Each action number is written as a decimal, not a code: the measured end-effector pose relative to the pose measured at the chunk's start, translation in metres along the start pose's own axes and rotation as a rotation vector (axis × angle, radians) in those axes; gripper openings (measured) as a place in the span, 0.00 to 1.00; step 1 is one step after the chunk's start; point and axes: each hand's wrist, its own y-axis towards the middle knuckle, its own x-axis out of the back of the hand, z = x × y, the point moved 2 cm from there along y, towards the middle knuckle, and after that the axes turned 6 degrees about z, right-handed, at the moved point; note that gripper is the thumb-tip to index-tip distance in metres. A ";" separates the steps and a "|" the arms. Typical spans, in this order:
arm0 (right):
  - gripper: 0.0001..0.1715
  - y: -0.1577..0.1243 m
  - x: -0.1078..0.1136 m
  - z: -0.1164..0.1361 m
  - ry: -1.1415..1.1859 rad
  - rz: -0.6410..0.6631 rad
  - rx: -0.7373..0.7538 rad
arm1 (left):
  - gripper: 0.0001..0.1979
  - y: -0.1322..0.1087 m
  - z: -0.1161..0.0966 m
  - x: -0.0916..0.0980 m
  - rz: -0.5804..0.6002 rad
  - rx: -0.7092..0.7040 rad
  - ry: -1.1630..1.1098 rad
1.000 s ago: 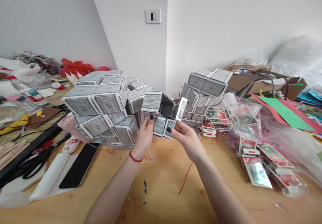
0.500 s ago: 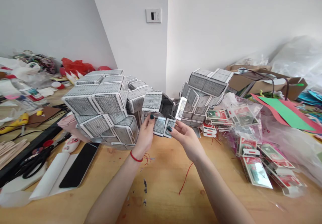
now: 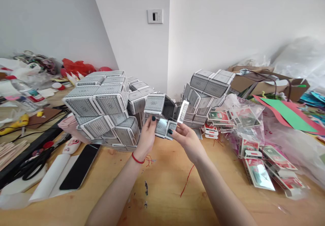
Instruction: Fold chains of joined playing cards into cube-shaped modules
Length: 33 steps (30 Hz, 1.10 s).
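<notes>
Card-box module (image 3: 166,128) stays pinched between left hand (image 3: 146,138) and right hand (image 3: 186,141), barely shifted since a moment ago, both grips closed on it above the desk (image 3: 165,192).

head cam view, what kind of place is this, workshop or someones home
Most likely a home craft room, a guess. Both hands work at a structure of folded playing cards on a wooden table strewn with card packs, coloured paper and scissors, in the corner of a plain white room with a wall switch.
</notes>
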 end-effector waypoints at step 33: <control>0.33 0.009 0.014 -0.014 0.101 -0.047 -0.109 | 0.23 0.002 0.002 0.002 -0.035 0.041 0.082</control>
